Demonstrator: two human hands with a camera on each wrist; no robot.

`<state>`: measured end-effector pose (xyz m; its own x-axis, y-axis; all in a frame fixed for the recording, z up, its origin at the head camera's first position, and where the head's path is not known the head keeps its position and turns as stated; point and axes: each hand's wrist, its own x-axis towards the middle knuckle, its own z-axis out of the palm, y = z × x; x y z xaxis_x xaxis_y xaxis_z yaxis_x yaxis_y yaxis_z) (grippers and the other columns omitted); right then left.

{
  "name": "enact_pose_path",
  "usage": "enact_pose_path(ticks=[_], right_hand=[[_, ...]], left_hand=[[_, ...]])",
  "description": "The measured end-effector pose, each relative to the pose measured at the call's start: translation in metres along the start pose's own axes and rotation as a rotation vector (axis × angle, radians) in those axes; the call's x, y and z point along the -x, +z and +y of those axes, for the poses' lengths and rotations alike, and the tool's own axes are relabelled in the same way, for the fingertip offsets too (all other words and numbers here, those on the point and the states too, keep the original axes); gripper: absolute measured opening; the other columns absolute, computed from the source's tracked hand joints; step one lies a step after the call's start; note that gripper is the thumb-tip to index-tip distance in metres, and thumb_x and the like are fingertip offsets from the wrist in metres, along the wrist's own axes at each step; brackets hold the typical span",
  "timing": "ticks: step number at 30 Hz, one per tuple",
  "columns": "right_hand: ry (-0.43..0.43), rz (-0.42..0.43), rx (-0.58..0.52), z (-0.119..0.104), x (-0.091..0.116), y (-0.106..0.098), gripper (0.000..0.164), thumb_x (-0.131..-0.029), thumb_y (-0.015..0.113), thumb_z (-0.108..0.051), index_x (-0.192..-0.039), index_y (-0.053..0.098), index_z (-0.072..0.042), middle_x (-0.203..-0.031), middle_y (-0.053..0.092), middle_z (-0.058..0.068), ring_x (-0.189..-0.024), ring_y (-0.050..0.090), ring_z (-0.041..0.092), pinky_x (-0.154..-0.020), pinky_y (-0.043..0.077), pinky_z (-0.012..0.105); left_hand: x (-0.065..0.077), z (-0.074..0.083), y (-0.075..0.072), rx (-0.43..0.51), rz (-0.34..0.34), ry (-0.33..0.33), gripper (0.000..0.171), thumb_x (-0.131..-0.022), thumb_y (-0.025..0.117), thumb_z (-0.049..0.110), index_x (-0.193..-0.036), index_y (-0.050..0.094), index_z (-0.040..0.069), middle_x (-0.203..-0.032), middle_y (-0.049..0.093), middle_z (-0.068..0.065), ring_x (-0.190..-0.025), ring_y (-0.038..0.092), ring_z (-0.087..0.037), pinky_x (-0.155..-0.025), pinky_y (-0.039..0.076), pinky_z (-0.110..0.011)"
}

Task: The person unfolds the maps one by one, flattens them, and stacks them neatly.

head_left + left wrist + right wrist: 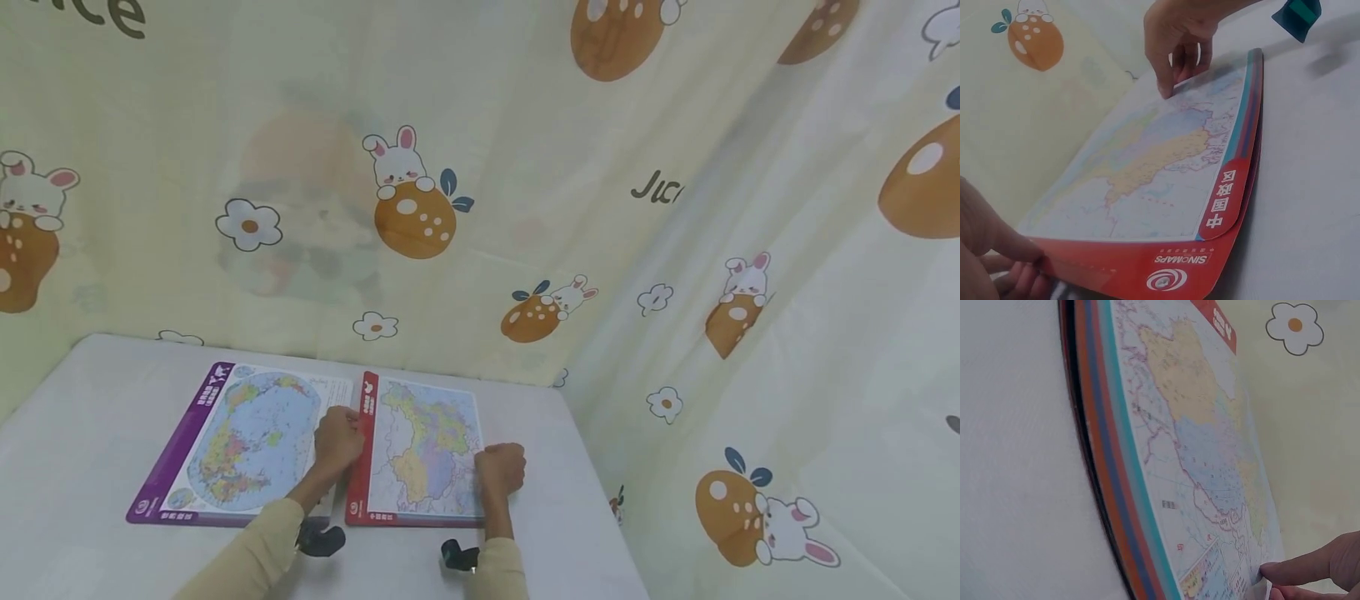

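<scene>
A red-bordered map (427, 450) with coloured regions lies on the white table, its layered stack of coloured edge strips (1125, 487) showing along one side. My left hand (337, 437) pinches its red left border, thumb on top, as the left wrist view shows. On the opposite long edge, my right hand (501, 468) grips the map between thumb and fingers; the thumb (1279, 572) presses on the printed face. In the left wrist view the map's near corner stands slightly off the table, with a shadow beneath. A purple-bordered world map (255, 442) lies just left of my left hand.
The white table (555, 517) extends on both sides of the maps. A cream curtain (480, 250) printed with rabbits and orange fruit hangs along the back and right. Black wrist-worn devices (321, 540) sit by both cuffs.
</scene>
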<state>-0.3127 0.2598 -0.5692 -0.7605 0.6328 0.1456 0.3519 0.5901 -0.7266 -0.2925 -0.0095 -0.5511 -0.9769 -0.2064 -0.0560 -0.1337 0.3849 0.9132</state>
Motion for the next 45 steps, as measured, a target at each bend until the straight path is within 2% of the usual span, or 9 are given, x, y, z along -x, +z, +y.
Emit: enact_pose_path(ticks=[3,8,16,25,32,37,45], right_hand=[[0.018,0.023,-0.020,0.000,0.000,-0.003,0.016,-0.069,0.073,0.006,-0.084,0.078,0.006,-0.088,0.079,0.027,-0.084,0.075,0.050,-0.084,0.060,0.063],[0.035,0.031,-0.014,-0.002,0.000,-0.007,0.016,-0.072,0.075,0.004,-0.086,0.079,0.008,-0.090,0.079,0.029,-0.089,0.075,0.053,-0.087,0.060,0.065],[0.111,-0.021,-0.104,0.001,-0.002,-0.008,0.017,-0.076,0.080,0.003,-0.091,0.079,0.008,-0.096,0.080,0.030,-0.096,0.075,0.053,-0.096,0.056,0.064],[0.145,-0.068,-0.170,0.000,-0.005,-0.009,0.013,-0.080,0.084,0.004,-0.092,0.081,0.006,-0.098,0.081,0.028,-0.104,0.074,0.051,-0.104,0.052,0.062],[0.161,-0.103,-0.195,-0.007,-0.006,-0.009,0.012,-0.080,0.084,0.005,-0.091,0.082,0.004,-0.097,0.081,0.026,-0.103,0.073,0.049,-0.105,0.051,0.060],[0.174,-0.124,-0.196,-0.011,-0.009,-0.008,0.013,-0.080,0.085,0.005,-0.092,0.082,0.004,-0.099,0.081,0.026,-0.104,0.074,0.048,-0.105,0.051,0.059],[0.166,-0.116,-0.204,-0.018,-0.014,-0.009,0.010,-0.083,0.084,0.003,-0.092,0.082,0.002,-0.099,0.082,0.023,-0.104,0.074,0.045,-0.105,0.051,0.057]], left_hand=[[-0.003,-0.003,0.001,-0.002,0.009,0.008,0.038,-0.092,0.067,-0.004,-0.129,0.065,-0.011,-0.123,0.075,-0.033,-0.109,0.077,-0.048,-0.089,0.065,-0.056],[-0.006,-0.007,0.000,0.019,0.003,-0.028,0.040,-0.091,0.070,-0.003,-0.130,0.066,-0.007,-0.123,0.076,-0.030,-0.109,0.077,-0.046,-0.086,0.065,-0.051],[-0.005,-0.008,-0.005,0.122,-0.059,-0.088,0.043,-0.095,0.070,-0.001,-0.138,0.063,-0.006,-0.134,0.071,-0.031,-0.118,0.074,-0.047,-0.087,0.067,-0.047],[-0.007,-0.007,-0.009,0.154,-0.091,-0.107,0.043,-0.099,0.068,-0.001,-0.140,0.061,-0.006,-0.135,0.070,-0.031,-0.118,0.075,-0.046,-0.083,0.067,-0.042],[-0.009,-0.006,-0.016,0.188,-0.101,-0.130,0.042,-0.102,0.065,0.001,-0.143,0.059,-0.005,-0.139,0.068,-0.032,-0.122,0.073,-0.048,-0.088,0.066,-0.045],[-0.012,-0.011,-0.017,0.198,-0.098,-0.112,0.041,-0.103,0.064,0.001,-0.143,0.059,-0.006,-0.138,0.068,-0.032,-0.122,0.073,-0.047,-0.088,0.066,-0.044],[-0.016,-0.016,-0.025,0.227,-0.082,-0.047,0.042,-0.100,0.062,-0.001,-0.141,0.058,-0.009,-0.135,0.068,-0.035,-0.116,0.074,-0.049,-0.079,0.068,-0.042]])
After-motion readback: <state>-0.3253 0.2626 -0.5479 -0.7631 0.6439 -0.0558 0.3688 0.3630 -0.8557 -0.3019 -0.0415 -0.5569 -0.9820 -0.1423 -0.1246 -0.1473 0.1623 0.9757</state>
